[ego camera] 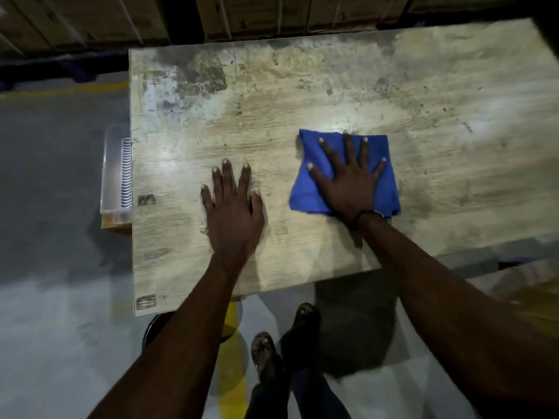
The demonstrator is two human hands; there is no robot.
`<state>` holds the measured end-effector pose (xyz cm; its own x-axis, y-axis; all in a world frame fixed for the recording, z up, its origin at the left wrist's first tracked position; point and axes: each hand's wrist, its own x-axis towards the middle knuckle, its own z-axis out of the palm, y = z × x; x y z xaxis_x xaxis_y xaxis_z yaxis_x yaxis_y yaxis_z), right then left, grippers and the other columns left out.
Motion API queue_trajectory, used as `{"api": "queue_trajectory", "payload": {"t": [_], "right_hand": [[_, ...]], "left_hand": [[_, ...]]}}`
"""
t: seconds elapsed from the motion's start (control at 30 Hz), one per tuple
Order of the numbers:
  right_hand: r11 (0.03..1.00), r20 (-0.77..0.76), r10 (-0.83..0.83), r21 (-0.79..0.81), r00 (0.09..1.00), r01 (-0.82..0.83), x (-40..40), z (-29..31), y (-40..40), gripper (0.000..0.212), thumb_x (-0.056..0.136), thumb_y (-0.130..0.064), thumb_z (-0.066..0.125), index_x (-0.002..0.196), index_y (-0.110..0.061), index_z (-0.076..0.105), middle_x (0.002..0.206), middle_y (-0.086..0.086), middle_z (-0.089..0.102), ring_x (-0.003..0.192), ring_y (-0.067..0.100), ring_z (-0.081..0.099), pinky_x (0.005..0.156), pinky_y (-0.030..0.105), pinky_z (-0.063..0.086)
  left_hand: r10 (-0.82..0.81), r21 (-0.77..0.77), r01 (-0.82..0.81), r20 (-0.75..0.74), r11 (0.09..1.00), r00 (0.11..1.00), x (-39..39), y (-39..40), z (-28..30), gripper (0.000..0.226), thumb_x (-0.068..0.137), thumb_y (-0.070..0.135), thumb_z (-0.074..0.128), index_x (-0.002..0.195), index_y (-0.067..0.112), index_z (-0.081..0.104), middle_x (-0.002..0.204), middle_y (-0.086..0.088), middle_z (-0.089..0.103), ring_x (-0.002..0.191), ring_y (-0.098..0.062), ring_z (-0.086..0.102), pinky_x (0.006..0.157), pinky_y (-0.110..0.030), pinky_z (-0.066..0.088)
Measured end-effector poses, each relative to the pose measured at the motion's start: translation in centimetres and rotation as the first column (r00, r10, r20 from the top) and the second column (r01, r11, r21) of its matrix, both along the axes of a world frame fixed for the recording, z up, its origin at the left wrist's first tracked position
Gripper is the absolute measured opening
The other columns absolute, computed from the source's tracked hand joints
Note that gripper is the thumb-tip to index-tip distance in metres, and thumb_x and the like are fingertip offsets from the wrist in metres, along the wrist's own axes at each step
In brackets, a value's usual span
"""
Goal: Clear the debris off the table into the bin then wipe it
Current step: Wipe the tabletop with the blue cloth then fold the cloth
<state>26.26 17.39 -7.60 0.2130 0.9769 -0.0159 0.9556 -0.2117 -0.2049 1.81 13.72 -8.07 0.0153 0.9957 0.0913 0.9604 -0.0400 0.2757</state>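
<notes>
A worn, stained wooden table point(302, 95) fills the middle of the head view. A blue cloth point(387, 192) lies flat on it, right of centre. My right hand point(351, 179) presses on the cloth with its fingers spread and straight. My left hand point(233, 207) rests flat on the bare tabletop to the left of the cloth, fingers straight. I see no loose debris on the table, only dark stains and scuffs.
A clear plastic bin point(116, 176) sits against the table's left edge, below the tabletop level. Cardboard boxes point(272, 16) are stacked behind the table. The floor is grey concrete with a yellow line point(230, 379). My feet in sandals point(284, 343) stand at the near edge.
</notes>
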Motion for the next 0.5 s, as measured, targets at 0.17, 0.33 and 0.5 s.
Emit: {"api": "queue_trajectory", "payload": {"t": [0.17, 0.33, 0.5], "right_hand": [[0.990, 0.053, 0.121, 0.060, 0.991, -0.124, -7.7, -0.5, -7.7, 0.072, 0.097, -0.080, 0.030, 0.162, -0.051, 0.022, 0.176, 0.000, 0.010, 0.162, 0.036, 0.000, 0.119, 0.076, 0.000], [0.981, 0.040, 0.191, 0.030, 0.981, -0.192, -6.7, -0.5, -9.2, 0.075, 0.093, -0.084, 0.031, 0.160, -0.053, 0.023, 0.176, -0.005, 0.009, 0.162, 0.034, 0.000, 0.119, 0.075, -0.001], [0.999, -0.038, -0.014, -0.031, 0.999, 0.013, -0.3, 0.3, 0.0, 0.077, 0.091, -0.087, 0.027, 0.160, -0.057, 0.014, 0.176, -0.006, 0.002, 0.161, 0.033, -0.007, 0.117, 0.079, -0.001]], "left_hand": [[0.014, -0.033, -0.011, 0.094, 0.999, 0.995, 0.0, 0.0, 0.7, 0.057, 0.107, 0.034, 0.029, 0.163, 0.028, 0.033, 0.175, -0.008, 0.016, 0.162, -0.029, 0.013, 0.129, -0.055, 0.013], [0.001, 0.000, -0.001, 0.080, 1.000, 0.997, -0.2, -0.1, 0.6, 0.057, 0.107, 0.036, 0.029, 0.163, 0.026, 0.034, 0.174, -0.009, 0.018, 0.161, -0.030, 0.015, 0.128, -0.056, 0.015], [0.007, 0.028, -0.009, 0.066, 1.000, 0.998, 0.0, -0.2, 0.3, 0.057, 0.108, 0.038, 0.027, 0.163, 0.026, 0.034, 0.174, -0.008, 0.018, 0.161, -0.029, 0.014, 0.129, -0.055, 0.014]]}}
